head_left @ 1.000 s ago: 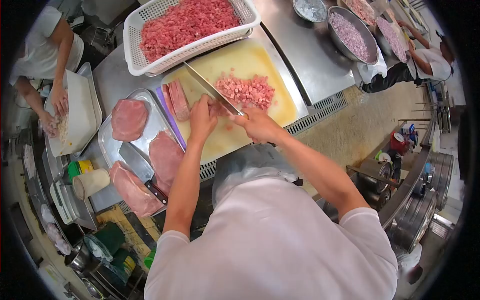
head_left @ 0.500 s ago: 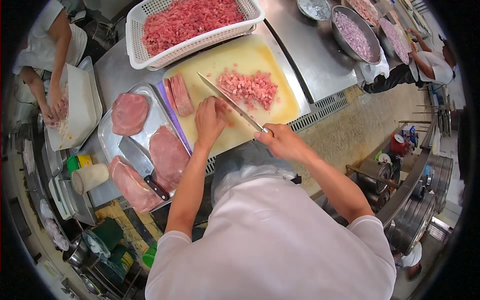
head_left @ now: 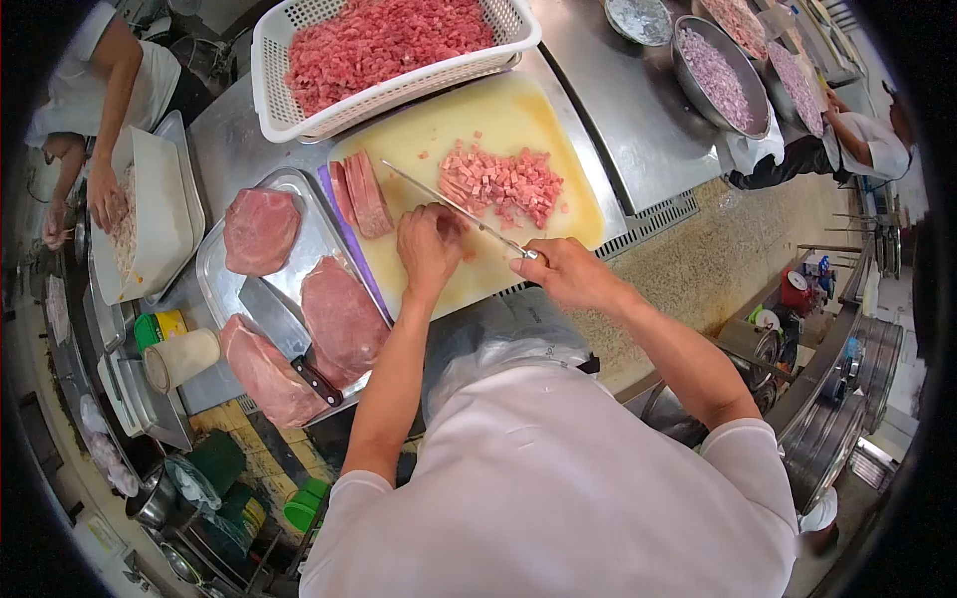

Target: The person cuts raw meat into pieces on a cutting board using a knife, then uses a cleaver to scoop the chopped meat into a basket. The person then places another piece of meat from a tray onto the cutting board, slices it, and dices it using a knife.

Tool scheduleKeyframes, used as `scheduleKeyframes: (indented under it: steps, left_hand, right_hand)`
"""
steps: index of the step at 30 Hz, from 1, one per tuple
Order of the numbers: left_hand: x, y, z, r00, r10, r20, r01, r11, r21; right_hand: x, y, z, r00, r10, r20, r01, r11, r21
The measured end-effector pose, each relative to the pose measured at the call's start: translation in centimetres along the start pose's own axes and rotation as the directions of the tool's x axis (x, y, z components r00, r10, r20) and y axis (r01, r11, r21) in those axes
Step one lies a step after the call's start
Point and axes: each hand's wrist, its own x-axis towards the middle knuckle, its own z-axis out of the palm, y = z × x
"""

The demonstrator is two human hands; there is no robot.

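Observation:
My right hand (head_left: 570, 271) is closed around the handle of a long kitchen knife (head_left: 424, 185), whose blade slants over the yellowish cutting board (head_left: 493, 112). Close against the near side of the blade, my left hand (head_left: 429, 247) has curled fingers on a piece of meat, mostly hidden under them. Beyond the blade lies a pile of diced pink meat (head_left: 523, 186). Several uncut meat strips (head_left: 369, 204) sit together at the board's left. Left of the board, a metal tray (head_left: 223, 292) holds meat slabs (head_left: 261, 231) and a cleaver (head_left: 277, 315).
A white basket (head_left: 429, 84) of diced meat (head_left: 389, 50) borders the board's far side. Bowls of chopped purplish pieces (head_left: 713, 80) stand at the upper right, with a person (head_left: 872, 140) beyond. Another person (head_left: 110, 80) works at a white container (head_left: 167, 224) on the left.
The knife's blade has turned more edge-on to the view, and my left fingers have curled further. At left, the other person's hands have moved apart. The whole view has shifted slightly.

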Motion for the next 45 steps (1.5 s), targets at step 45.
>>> scheduleKeyframes:
  steps: [45]
  left_hand:
    - [5.5, -0.9, -1.6, 0.962, 0.266, -0.066, -0.266, 0.964, 0.007]
  right_hand:
    - [-8.7, 9.0, -0.9, 0.896, -0.02, -0.443, 0.022, 1.0, -0.001]
